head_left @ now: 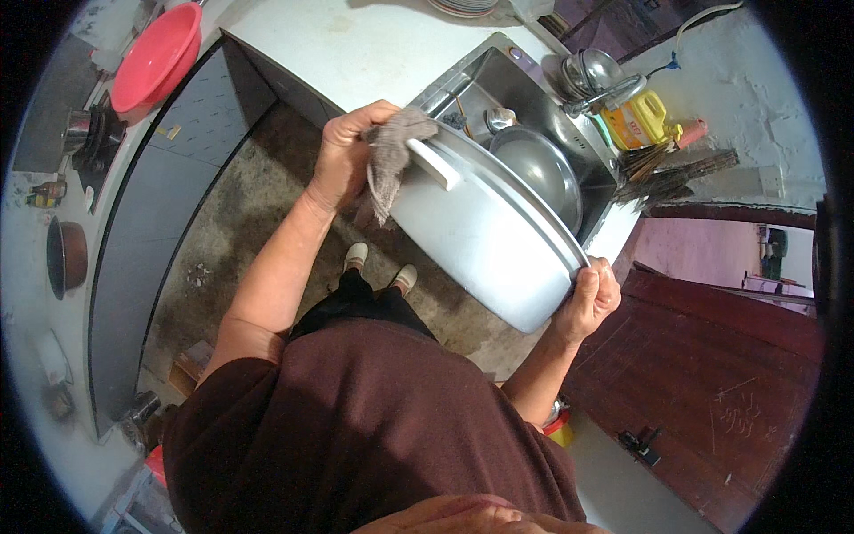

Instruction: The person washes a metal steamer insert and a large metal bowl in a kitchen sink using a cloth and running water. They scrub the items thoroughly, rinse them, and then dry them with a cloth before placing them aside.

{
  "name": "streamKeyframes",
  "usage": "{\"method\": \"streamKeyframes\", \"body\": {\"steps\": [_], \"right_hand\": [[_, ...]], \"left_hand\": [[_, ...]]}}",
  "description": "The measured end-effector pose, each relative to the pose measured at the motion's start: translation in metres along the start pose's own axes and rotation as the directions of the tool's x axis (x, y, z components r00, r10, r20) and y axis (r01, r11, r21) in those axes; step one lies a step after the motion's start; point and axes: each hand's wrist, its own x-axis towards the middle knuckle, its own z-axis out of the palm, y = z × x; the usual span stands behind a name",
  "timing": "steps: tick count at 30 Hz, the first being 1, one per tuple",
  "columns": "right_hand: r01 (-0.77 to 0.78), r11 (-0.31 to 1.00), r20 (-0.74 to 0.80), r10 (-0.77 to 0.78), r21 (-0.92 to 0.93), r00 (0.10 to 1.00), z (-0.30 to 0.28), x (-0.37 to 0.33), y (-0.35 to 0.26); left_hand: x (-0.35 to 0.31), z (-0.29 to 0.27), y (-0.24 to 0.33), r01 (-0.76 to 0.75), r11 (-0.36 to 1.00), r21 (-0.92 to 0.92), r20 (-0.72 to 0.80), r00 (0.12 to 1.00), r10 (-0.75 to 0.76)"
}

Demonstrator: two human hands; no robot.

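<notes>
A large silvery metal pot is tipped on its side between my hands, in front of the sink. My left hand is closed on a grey-brown cloth at the pot's upper left rim, beside its pale handle. My right hand grips the rim at the lower right end. The pot's inside faces away from me and is hidden. Beyond its rim, a round metal basin sits in the steel sink, with a small shiny metal piece near it.
Metal bowls, a faucet, a yellow jug and dark whisk-like bundles stand behind the sink. A pink basin is on the left counter. Stacked plates lie at the far counter edge. A dark red door is at right.
</notes>
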Motion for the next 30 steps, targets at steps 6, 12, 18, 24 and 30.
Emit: {"method": "streamKeyframes", "body": {"steps": [6, 12, 18, 24, 30], "right_hand": [[0.241, 0.95, -0.067, -0.258, -0.197, 0.964, 0.02, -0.001, -0.006], [0.323, 0.875, 0.029, -0.336, -0.361, 0.941, 0.026, -0.006, -0.013], [0.299, 0.888, 0.021, -0.312, -0.349, 0.95, 0.024, -0.007, -0.018], [0.269, 0.785, 0.079, -0.272, -0.558, 0.959, 0.04, -0.013, -0.018], [0.057, 0.865, -0.033, -0.085, -0.499, 0.996, 0.067, -0.013, -0.012]], "left_hand": [[-0.01, 0.014, -0.005, 0.2, 0.953, -0.227, -0.277, 0.925, -0.26], [-0.031, 0.039, -0.007, 0.205, 0.917, 0.342, -0.36, 0.93, -0.073], [-0.056, 0.057, 0.002, 0.085, 0.885, 0.457, -0.387, 0.915, 0.112], [-0.072, 0.074, 0.01, -0.065, 0.737, 0.673, -0.113, 0.976, 0.188], [-0.077, 0.103, 0.003, -0.571, 0.234, 0.787, 0.499, 0.812, 0.302]]}}
